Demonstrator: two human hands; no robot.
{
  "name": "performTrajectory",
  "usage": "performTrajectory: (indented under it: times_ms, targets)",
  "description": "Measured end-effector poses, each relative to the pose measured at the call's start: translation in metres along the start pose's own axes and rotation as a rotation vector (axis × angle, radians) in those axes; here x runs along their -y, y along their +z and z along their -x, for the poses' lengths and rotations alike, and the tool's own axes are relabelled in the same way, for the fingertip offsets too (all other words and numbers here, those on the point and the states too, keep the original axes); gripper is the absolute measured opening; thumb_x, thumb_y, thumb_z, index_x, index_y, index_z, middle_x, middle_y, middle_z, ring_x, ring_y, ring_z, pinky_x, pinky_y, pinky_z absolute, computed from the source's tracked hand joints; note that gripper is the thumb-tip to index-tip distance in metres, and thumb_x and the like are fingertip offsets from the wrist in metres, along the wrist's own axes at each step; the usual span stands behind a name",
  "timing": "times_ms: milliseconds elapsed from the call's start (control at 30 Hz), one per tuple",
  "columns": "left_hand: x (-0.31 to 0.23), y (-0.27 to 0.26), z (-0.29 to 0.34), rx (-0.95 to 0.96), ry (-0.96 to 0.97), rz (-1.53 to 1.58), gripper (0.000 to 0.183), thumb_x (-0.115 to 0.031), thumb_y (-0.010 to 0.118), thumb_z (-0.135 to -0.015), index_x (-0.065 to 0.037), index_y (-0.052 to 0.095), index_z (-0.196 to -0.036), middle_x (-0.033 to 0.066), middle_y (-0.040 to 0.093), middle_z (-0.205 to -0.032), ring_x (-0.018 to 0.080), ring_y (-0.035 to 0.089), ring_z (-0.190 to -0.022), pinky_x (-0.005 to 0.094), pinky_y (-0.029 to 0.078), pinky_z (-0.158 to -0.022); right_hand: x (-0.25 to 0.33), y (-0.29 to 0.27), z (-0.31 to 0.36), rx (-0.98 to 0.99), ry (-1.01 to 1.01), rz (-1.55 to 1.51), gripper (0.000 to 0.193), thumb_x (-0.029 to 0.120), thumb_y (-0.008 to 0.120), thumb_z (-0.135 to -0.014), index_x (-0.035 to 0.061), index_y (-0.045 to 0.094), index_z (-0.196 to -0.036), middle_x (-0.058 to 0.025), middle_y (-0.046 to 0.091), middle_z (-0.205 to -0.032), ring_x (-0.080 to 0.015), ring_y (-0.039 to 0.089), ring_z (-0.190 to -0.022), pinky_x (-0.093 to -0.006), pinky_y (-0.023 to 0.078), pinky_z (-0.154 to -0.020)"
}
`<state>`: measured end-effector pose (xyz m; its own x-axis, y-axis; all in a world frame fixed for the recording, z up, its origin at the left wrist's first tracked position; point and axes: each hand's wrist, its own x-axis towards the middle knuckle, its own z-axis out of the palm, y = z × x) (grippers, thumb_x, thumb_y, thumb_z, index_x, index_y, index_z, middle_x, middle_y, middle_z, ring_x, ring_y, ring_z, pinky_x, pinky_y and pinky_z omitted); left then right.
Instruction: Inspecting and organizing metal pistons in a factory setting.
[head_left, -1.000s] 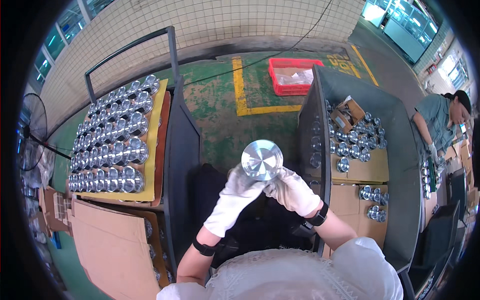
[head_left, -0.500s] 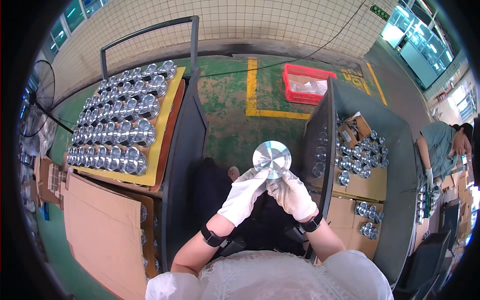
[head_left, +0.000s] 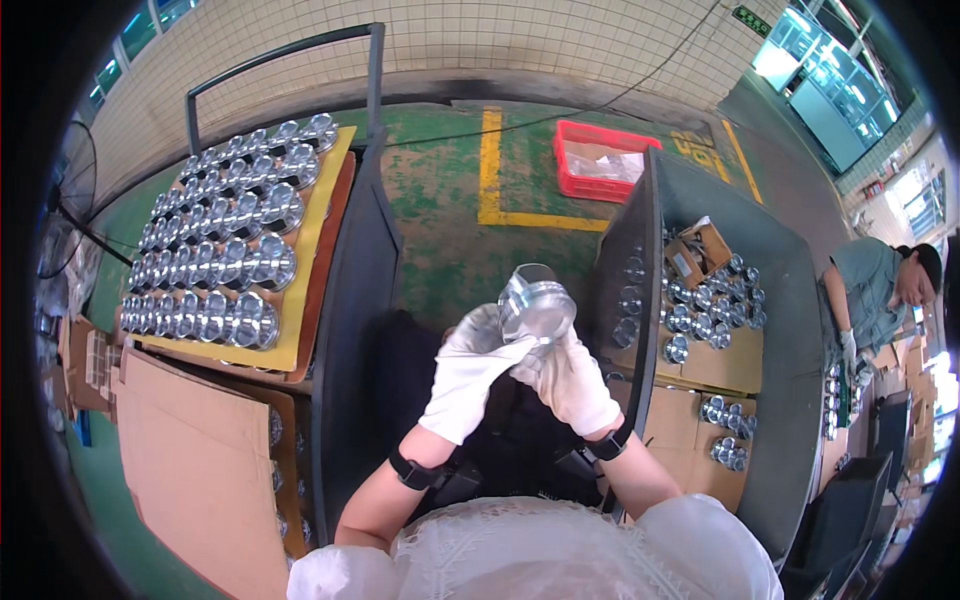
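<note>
Between my two white-gloved hands, in front of my chest, is a shiny metal piston (head_left: 541,311). Its skirt side is tipped partly toward me and the ring grooves show as bands. My left hand (head_left: 480,365) grips it at the left and lower edge. From below and the right, my right hand (head_left: 565,380) closes on it, with some fingertips hidden behind the metal. Rows of similar pistons (head_left: 232,210) stand on a yellow sheet (head_left: 318,270) on the cart to my left. More pistons (head_left: 700,322) stand on cardboard inside the grey bin at my right.
The left cart has a tall dark handle (head_left: 376,80). At my right stands the grey bin's wall (head_left: 790,380), with a small open carton (head_left: 697,253) inside. A red crate (head_left: 590,185) lies on the green floor ahead. A co-worker (head_left: 875,300) works at far right.
The piston has turned from showing its flat round face to showing its side and skirt. My left hand has shifted up along its left edge. The view has moved slightly.
</note>
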<state>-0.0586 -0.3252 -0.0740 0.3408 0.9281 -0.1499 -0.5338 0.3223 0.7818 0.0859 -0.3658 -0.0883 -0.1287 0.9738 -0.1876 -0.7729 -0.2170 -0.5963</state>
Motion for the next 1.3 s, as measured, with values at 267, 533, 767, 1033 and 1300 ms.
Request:
performTrajectory:
  times_ms: [267,533,767,1033,1300]
  targets:
    - [-0.01,0.015,0.003,0.049,0.698,-1.103,0.055,-0.01,0.086,-0.061,-0.01,0.061,-0.11,0.0098,0.067,-0.115,0.0315,0.057,-0.121,0.0366,0.053,-0.093,-0.02,-0.026,-0.007,0.015,0.068,-0.425,0.041,0.025,0.046,-0.093,0.0085,0.05,-0.13,-0.0082,0.057,-0.129,-0.0221,0.054,-0.114,-0.0379,0.042,-0.095]
    - [0.0,0.005,0.002,-0.028,0.709,-1.122,0.056,-0.008,0.085,-0.061,-0.009,0.062,-0.111,0.0095,0.063,-0.123,0.029,0.06,-0.116,0.0347,0.053,-0.093,-0.001,-0.007,-0.003,0.109,0.028,-0.452,0.053,0.048,0.039,-0.1,0.0089,0.046,-0.135,-0.0078,0.053,-0.134,-0.0293,0.048,-0.123,-0.0458,0.033,-0.109]
    - [0.015,-0.006,-0.007,-0.017,0.66,-1.024,0.06,-0.01,0.085,-0.063,-0.007,0.058,-0.117,0.0134,0.058,-0.131,0.0269,0.061,-0.113,0.0329,0.051,-0.094,-0.003,-0.015,-0.003,0.018,-0.151,-0.073,0.052,0.047,0.032,-0.103,0.0113,0.039,-0.14,-0.008,0.045,-0.141,-0.0241,0.042,-0.131,-0.0421,0.028,-0.113]
    - [0.01,0.012,-0.003,0.005,0.655,-1.001,0.064,-0.011,0.085,-0.066,-0.004,0.05,-0.119,0.0146,0.059,-0.124,0.0264,0.065,-0.104,0.0323,0.053,-0.088,-0.008,-0.012,0.002,-0.226,-0.333,0.381,0.052,0.038,0.055,-0.098,0.0068,0.041,-0.137,-0.0059,0.054,-0.123,-0.0136,0.049,-0.113,-0.0291,0.041,-0.097]
    - [0.011,0.007,0.002,0.019,0.449,-0.723,0.055,0.002,0.079,-0.072,-0.004,0.052,-0.12,0.0076,0.057,-0.124,0.0156,0.059,-0.109,0.0298,0.05,-0.093,0.006,0.024,0.006,-0.167,0.072,-0.112,0.046,0.041,0.042,-0.1,0.0084,0.049,-0.131,-0.0102,0.059,-0.116,-0.0278,0.058,-0.107,-0.05,0.034,-0.104]
